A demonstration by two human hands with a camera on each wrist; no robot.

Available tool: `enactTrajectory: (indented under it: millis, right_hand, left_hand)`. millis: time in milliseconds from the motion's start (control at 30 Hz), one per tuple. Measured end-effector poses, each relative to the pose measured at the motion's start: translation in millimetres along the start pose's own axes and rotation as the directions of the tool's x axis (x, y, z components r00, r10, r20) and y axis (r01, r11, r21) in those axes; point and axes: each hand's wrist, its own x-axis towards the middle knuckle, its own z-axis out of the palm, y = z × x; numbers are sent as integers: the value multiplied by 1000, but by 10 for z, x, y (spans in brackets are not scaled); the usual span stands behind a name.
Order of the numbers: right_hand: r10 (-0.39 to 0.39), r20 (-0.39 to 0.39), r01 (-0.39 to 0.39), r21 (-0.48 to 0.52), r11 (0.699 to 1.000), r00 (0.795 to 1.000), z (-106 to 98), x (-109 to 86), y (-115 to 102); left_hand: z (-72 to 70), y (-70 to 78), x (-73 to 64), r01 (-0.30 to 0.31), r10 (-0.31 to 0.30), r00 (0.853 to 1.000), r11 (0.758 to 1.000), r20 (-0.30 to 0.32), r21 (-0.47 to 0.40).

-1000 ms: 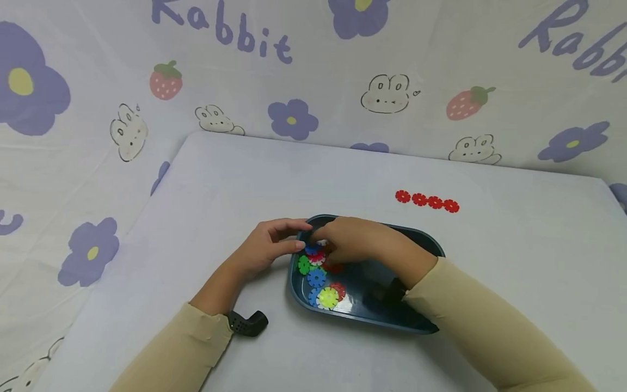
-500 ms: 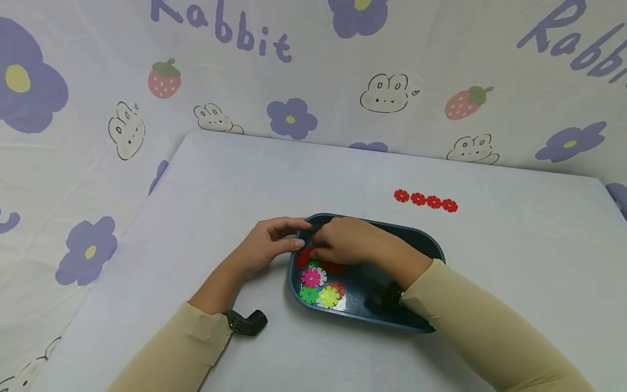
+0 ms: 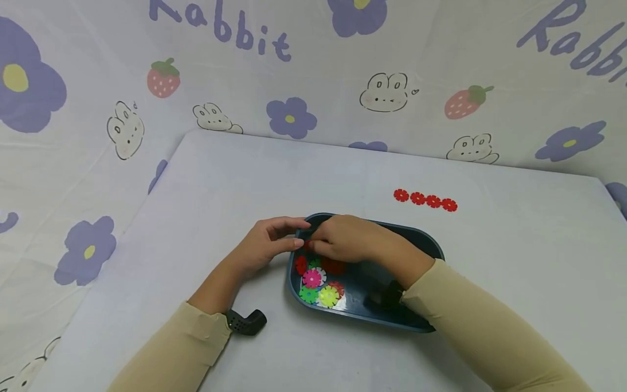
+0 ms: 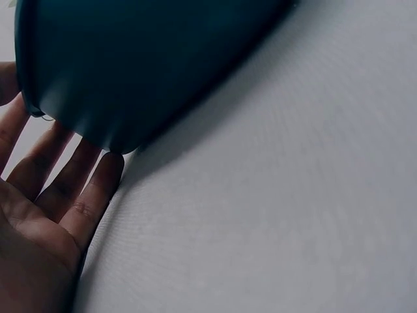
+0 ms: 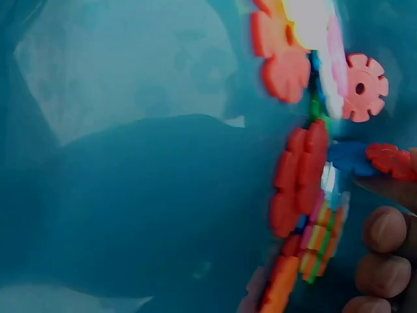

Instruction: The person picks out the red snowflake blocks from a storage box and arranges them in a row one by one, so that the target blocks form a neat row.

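Observation:
My left hand [image 3: 262,247] touches the left end of a dark blue tray [image 3: 364,320], thumb and index finger at its rim. In the left wrist view its extended fingers [image 4: 85,208] rest against the tray's outer wall. My right hand [image 3: 352,239] reaches into the tray's left part, fingers bent downward. In the right wrist view its fingertips pinch a red notched plastic disc [image 5: 389,160], beside a blue disc [image 5: 352,158]. Several more interlocking discs lie there, among them a pink disc [image 3: 312,278], a yellow disc [image 3: 329,296] and a green disc [image 3: 308,294]. The right hand covers some.
A row of several red discs [image 3: 425,200] lies on the white table [image 3: 235,179] behind the tray. A black wrist device [image 3: 247,323] is on the left cuff. A printed cloth [image 3: 323,71] hangs beyond the table's far edge.
The right hand has stirred the discs: a pink and a green disc now show where blue ones lay, and red ones have come up near its fingertips. The left hand stays put.

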Motion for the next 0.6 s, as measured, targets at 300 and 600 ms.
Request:
enactTrajectory:
  millis: [300,600]
  right_hand:
    - [-15,-98,20,51,999,995,-203,-209,-20]
    - [56,-332,-28,90,996,942,-483,-623,-50]
  left_hand:
    - [26,15,-7,8,-8,1000,1000,0,6]
    - [22,20,-4,27,-27,999,1000,-18,13]
